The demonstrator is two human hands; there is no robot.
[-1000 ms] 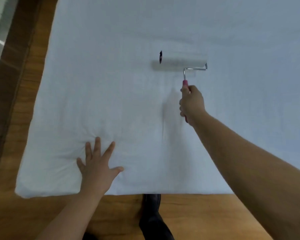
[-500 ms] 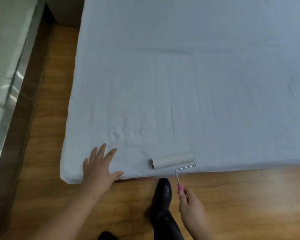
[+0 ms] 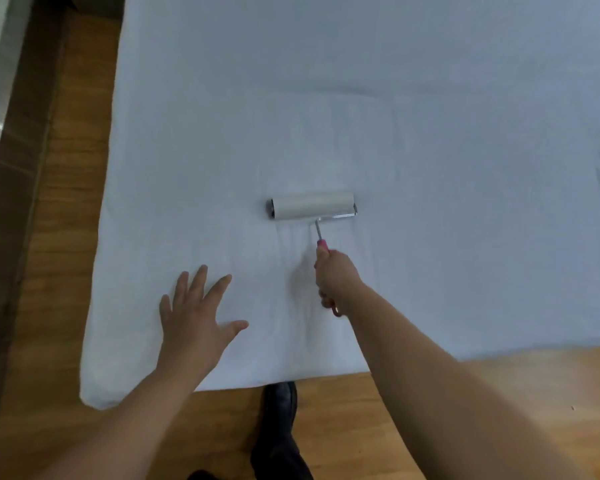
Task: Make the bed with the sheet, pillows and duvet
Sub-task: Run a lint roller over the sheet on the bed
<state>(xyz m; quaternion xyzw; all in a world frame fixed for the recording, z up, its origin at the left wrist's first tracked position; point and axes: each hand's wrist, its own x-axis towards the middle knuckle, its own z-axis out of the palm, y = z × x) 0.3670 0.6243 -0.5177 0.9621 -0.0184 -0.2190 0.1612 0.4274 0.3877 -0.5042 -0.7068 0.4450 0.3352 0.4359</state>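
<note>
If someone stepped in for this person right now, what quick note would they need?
Left hand: flat, fingers spread, pressing the white sheet near the bed's corner.
Right hand: grips the pink handle of the lint roller, whose roll lies on the sheet.
Done: sheet spread over the bed, mostly smooth, faint creases near the roller.
Left: finish rolling; pillows and duvet are not in view.

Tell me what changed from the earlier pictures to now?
The right hand pushed the lint roller from the bed's near edge back out across the sheet. It grips the pink handle throughout. The left hand stays flat, fingers spread, on the sheet near the corner.
</note>
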